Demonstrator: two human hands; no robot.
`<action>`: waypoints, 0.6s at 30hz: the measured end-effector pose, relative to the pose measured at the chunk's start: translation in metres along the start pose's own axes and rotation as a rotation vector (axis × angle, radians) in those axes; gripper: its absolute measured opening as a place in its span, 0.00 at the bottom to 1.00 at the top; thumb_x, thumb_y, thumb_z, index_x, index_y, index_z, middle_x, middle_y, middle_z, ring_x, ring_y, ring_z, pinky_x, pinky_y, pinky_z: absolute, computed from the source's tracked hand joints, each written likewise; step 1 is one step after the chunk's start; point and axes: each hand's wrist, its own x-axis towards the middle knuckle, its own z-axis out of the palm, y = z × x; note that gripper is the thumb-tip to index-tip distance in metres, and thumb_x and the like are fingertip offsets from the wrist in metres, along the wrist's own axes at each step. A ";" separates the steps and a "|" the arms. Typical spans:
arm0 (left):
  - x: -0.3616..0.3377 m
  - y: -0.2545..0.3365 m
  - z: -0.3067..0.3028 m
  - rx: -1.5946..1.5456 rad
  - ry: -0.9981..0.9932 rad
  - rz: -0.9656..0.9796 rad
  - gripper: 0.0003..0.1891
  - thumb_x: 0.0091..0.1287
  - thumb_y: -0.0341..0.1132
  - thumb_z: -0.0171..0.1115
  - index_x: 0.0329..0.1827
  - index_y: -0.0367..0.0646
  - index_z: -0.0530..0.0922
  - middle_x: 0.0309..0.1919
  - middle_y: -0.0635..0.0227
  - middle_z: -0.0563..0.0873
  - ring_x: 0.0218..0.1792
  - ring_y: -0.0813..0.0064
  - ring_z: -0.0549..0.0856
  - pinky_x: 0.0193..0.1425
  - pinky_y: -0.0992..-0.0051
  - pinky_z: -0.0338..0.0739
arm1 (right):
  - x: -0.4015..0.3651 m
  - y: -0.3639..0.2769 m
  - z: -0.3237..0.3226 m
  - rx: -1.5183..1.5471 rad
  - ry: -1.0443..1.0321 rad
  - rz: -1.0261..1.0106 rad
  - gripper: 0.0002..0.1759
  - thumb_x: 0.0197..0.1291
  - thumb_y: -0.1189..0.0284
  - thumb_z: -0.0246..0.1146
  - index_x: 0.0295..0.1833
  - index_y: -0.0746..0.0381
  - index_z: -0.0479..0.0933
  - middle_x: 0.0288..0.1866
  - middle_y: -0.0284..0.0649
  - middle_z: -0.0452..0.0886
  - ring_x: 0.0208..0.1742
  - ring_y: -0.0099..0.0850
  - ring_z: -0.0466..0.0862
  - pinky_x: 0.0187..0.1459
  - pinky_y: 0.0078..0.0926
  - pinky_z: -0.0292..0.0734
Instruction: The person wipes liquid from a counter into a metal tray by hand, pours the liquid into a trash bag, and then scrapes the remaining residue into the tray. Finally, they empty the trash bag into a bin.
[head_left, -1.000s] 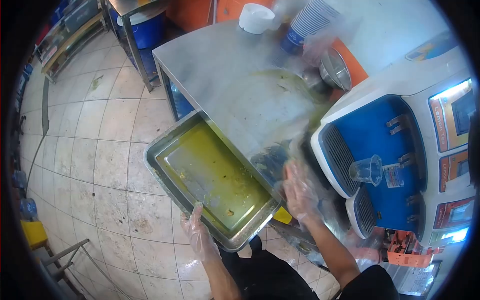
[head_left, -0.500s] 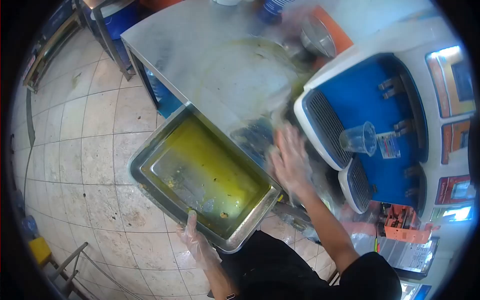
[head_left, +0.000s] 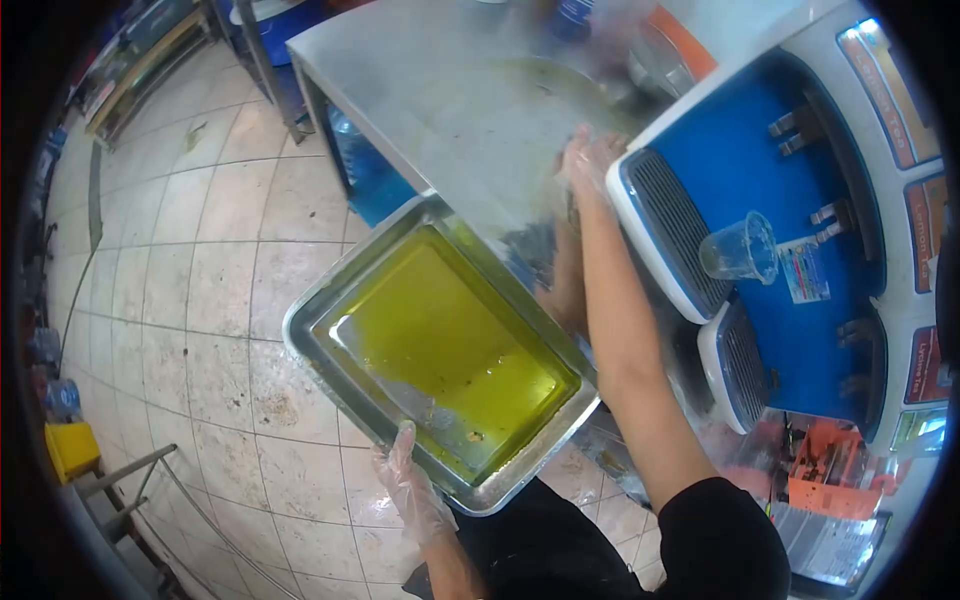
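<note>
My left hand (head_left: 412, 487), in a clear plastic glove, grips the near rim of a metal tray (head_left: 360, 265), its thumb on top of the rim. Yellow-green liquid (head_left: 450, 350) with small dark bits covers much of the tray's bottom. The tray's far side is against the edge of the metal table (head_left: 440, 110). My right hand (head_left: 590, 160), gloved too, reaches over the wet tabletop beside the drink dispenser's drip tray, fingers stretched out and nothing seen in them. Yellowish wetness marks the tabletop around it.
A drink dispenser (head_left: 780, 110) stands on the right, with a clear plastic cup (head_left: 738, 248) lying in it. A metal bowl (head_left: 660, 65) is at the back near an orange object. An orange basket (head_left: 838, 470) is at lower right, and a metal frame (head_left: 130, 480) at lower left.
My right hand has moved from near the tray's far edge to farther back across the tabletop. The liquid has spread over more of the tray's bottom. My left hand keeps its grip.
</note>
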 end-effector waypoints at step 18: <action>-0.025 -0.034 -0.020 -0.063 -0.100 0.125 0.19 0.64 0.30 0.67 0.56 0.36 0.74 0.45 0.64 0.84 0.44 0.74 0.82 0.50 0.75 0.76 | -0.289 0.121 -0.237 0.340 -0.719 -0.849 0.23 0.72 0.64 0.51 0.71 0.55 0.69 0.71 0.40 0.72 0.72 0.44 0.69 0.73 0.39 0.62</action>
